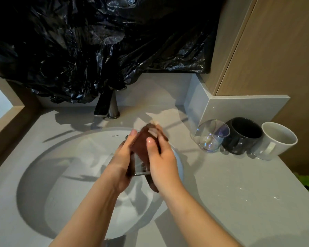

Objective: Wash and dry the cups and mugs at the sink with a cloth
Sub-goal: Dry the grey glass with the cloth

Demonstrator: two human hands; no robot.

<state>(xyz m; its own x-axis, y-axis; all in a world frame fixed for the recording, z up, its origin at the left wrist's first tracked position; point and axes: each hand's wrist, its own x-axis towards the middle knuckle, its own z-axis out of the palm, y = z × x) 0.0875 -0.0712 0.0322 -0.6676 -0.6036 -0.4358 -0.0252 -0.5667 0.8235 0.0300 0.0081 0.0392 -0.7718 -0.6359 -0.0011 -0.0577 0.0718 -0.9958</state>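
Note:
Over the white round sink (64,175) my two hands hold a clear glass (140,166) wrapped in a brown cloth (141,141). My left hand (122,163) grips the glass from the left side. My right hand (161,161) grips the cloth against the glass from the right, thumb on top. The cloth hides most of the glass; only its lower part shows. To the right on the counter lie a clear glass (210,136), a black mug (243,136) and a white mug (276,141), all tipped with their mouths toward me.
A dark faucet (107,106) stands behind the sink. Black plastic sheeting (96,41) covers the wall above. A grey ledge (239,107) and a wooden cabinet (275,50) rise at the right. Water drops lie on the grey counter (248,193).

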